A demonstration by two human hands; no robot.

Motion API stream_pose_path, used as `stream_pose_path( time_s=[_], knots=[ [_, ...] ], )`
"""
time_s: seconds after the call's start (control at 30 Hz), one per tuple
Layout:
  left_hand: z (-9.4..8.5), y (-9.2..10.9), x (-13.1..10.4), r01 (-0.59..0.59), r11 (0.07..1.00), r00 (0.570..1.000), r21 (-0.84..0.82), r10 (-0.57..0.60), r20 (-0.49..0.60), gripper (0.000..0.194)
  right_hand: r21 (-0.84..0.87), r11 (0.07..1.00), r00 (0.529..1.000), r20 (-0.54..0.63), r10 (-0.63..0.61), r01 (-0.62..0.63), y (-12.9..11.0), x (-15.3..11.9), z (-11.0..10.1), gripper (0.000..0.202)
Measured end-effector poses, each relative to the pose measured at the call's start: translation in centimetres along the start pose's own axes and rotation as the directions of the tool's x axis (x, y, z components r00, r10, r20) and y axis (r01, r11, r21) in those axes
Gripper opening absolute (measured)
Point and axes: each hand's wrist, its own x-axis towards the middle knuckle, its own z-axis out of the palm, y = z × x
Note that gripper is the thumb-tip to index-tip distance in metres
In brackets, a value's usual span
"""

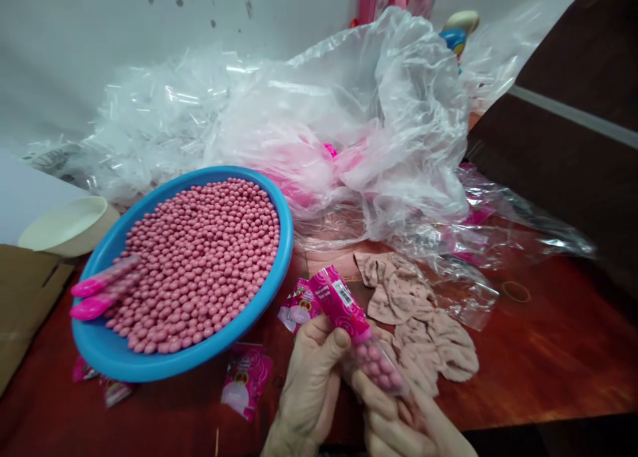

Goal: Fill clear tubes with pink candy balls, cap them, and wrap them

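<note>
Both hands hold a clear plastic tube (376, 363) filled with pink candy balls, tilted, with a bright pink printed sleeve (343, 304) bearing a barcode over its upper end. My left hand (312, 377) is closed, its thumb pressing beside the sleeve. My right hand (393, 414) wraps its fingers round the lower end of the tube. Another pink printed sleeve (302, 304) lies flat just behind my left hand. To the left stands a blue basin (286, 244) full of pink candy balls; two tubes with pink caps (92, 307) rest on its left edge.
A crumpled pinkish cloth (413, 311) lies right of the hands on the red-brown table (548, 364). Behind are a large clear plastic bag (399, 111) and a heap of clear tubes (149, 111). A white bowl (70, 228), cardboard (30, 304) and a loose pink sleeve (245, 380) are at left.
</note>
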Motion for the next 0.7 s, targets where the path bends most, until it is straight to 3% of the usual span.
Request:
stream_pose_path(
  time_s=[0.13, 0.23, 0.3, 0.4, 0.5, 0.57, 0.7],
  knots=[
    [0.0, 0.3, -0.3, -0.077, 0.994, 0.988, 0.076, 0.087, -0.128, 0.023, -0.254, 0.95, 0.962, -0.158, -0.224, 0.18, 0.5, 0.8, 0.3, 0.064],
    [0.2, 0.1, -0.6, -0.082, 0.986, 0.977, 0.143, 0.108, -0.184, 0.023, -0.406, 0.887, 0.924, -0.204, -0.323, 0.221, 0.6, 0.9, 0.5, 0.053],
    [0.3, -0.4, -0.9, -0.073, 0.985, 0.973, 0.158, 0.105, -0.205, 0.023, -0.599, 0.758, 0.865, -0.207, -0.458, 0.258, 0.9, 0.7, 0.7, 0.037],
    [0.4, -1.2, -1.3, -0.098, 0.979, 0.973, 0.18, 0.133, -0.19, 0.025, -0.859, 0.461, 0.722, -0.173, -0.67, 0.223, 1.6, 0.4, 1.0, 0.033],
    [-0.1, -1.7, -1.5, -0.095, 0.985, 0.984, 0.143, 0.115, -0.134, 0.029, -0.935, 0.323, 0.632, -0.161, -0.758, 0.15, 2.3, 0.6, 1.5, 0.039],
    [-0.7, -1.7, -1.5, -0.064, 0.993, 0.99, 0.099, 0.076, -0.123, 0.027, -0.944, 0.267, 0.62, -0.094, -0.779, 0.192, 2.2, 0.9, 1.8, 0.041],
    [-1.4, -1.2, -1.3, -0.041, 0.999, 0.984, 0.003, 0.041, -0.172, 0.024, -0.916, 0.04, 0.604, 0.23, -0.763, 0.399, 1.2, 1.7, 1.5, 0.049]
  ],
)
